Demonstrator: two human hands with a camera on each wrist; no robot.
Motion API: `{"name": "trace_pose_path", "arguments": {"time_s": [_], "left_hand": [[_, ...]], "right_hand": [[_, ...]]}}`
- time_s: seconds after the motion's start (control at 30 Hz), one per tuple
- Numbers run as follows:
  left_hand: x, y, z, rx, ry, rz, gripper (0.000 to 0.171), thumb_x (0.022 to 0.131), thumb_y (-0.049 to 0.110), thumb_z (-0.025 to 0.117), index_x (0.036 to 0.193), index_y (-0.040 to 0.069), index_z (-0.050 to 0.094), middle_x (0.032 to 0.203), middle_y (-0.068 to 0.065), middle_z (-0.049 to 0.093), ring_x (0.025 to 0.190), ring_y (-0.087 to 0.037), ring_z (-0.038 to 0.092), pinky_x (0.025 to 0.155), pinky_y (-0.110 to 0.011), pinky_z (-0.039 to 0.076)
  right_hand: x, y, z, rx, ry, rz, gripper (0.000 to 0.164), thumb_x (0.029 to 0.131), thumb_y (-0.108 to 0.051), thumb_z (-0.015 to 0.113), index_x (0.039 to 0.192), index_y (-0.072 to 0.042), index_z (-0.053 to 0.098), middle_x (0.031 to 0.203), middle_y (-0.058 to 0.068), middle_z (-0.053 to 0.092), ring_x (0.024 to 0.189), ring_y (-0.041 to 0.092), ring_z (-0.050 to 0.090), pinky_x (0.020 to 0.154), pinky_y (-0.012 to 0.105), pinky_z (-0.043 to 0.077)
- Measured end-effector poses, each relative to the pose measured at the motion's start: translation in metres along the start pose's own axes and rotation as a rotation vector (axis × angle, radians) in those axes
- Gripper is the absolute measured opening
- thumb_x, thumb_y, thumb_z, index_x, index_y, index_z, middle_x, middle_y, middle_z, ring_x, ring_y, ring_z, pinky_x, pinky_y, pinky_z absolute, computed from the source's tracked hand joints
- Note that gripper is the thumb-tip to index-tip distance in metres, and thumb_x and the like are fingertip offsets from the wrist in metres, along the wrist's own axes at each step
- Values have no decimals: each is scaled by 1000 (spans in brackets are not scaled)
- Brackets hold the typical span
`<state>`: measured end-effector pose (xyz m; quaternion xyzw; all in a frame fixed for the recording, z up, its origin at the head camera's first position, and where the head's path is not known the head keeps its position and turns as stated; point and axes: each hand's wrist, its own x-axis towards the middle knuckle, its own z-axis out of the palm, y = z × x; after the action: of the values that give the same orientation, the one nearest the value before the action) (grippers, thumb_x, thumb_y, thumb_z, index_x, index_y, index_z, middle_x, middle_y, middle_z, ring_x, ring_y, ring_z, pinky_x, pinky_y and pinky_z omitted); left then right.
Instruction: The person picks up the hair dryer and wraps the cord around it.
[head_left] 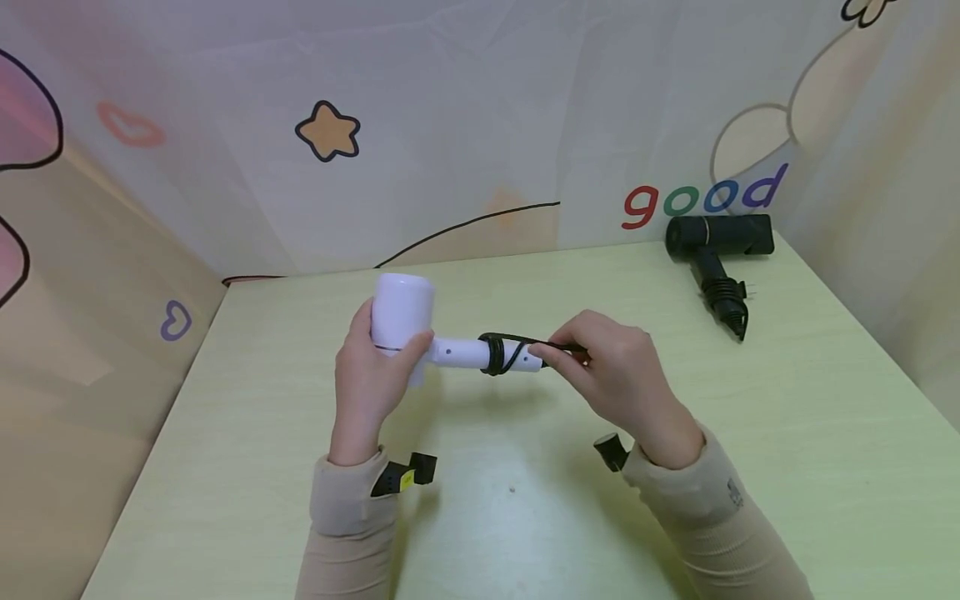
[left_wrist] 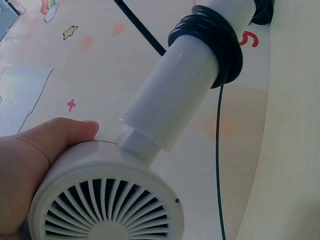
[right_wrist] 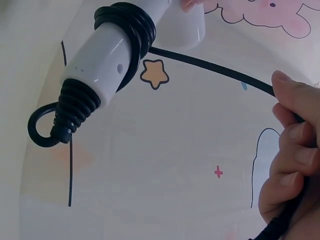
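Note:
A white hair dryer (head_left: 403, 310) is held above the table by my left hand (head_left: 372, 375), which grips its barrel with the thumb laid across. In the left wrist view its slatted round grille (left_wrist: 110, 215) faces the camera. The handle (head_left: 461, 353) points right, with several turns of black cord (right_wrist: 131, 30) wound round it. My right hand (head_left: 618, 367) pinches a length of that cord beyond the handle's end. The right wrist view shows the cord stretched from the coil to my curled fingers (right_wrist: 295, 132). A ribbed black sleeve (right_wrist: 75, 107) sits at the handle's end, with the cord looping out.
A black hair dryer (head_left: 720, 236) lies at the table's back right, its cord (head_left: 723, 298) wrapped round the handle and its plug sticking out. Behind the pale table (head_left: 247, 467) hangs a printed curtain (head_left: 465, 125); similar cloth stands at both sides.

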<state>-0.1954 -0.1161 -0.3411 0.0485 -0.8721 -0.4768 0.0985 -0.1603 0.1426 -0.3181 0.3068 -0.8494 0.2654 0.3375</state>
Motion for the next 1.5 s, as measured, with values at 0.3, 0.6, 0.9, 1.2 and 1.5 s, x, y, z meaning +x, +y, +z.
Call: {"name": "trace_pose_path", "arguments": {"time_s": [0.3, 0.6, 0.9, 1.2, 1.5], "left_hand": [[1, -1, 2, -53, 80, 6, 71, 81, 37, 71, 139, 11, 39, 120, -12, 58, 100, -30, 59, 77, -48, 53], [1, 1, 2, -77, 113, -11, 72, 82, 37, 69, 140, 8, 37, 121, -14, 57, 100, -31, 59, 76, -49, 54], [2, -1, 0, -95, 139, -30, 71, 83, 37, 68, 140, 8, 37, 122, -15, 57, 101, -31, 59, 76, -49, 54], [4, -3, -3, -113, 155, -62, 71, 83, 40, 66, 140, 8, 37, 121, -14, 57, 100, -29, 58, 77, -46, 53], [5, -5, -4, -123, 179, -75, 74, 85, 41, 65, 140, 4, 35, 124, -18, 55, 102, -32, 58, 79, -48, 53]], "right_hand": [[1, -8, 2, 43, 16, -53, 41, 92, -43, 53, 77, -7, 64, 64, -2, 53, 55, 3, 38, 45, 15, 29], [0, -15, 5, 47, 30, -94, 44, 95, -44, 46, 74, -10, 64, 60, -4, 47, 53, 3, 36, 45, 14, 26], [-1, -19, 8, 92, -10, -130, 45, 96, -42, 45, 74, -9, 67, 60, -5, 52, 53, 2, 39, 45, 12, 28], [-2, -22, 11, 107, -50, -153, 42, 97, -38, 46, 77, -9, 69, 63, -5, 56, 52, 3, 42, 45, 12, 32], [-5, -24, 12, 101, -131, -150, 4, 81, -10, 70, 81, -8, 66, 66, -6, 56, 54, 3, 45, 48, 11, 35]]}}
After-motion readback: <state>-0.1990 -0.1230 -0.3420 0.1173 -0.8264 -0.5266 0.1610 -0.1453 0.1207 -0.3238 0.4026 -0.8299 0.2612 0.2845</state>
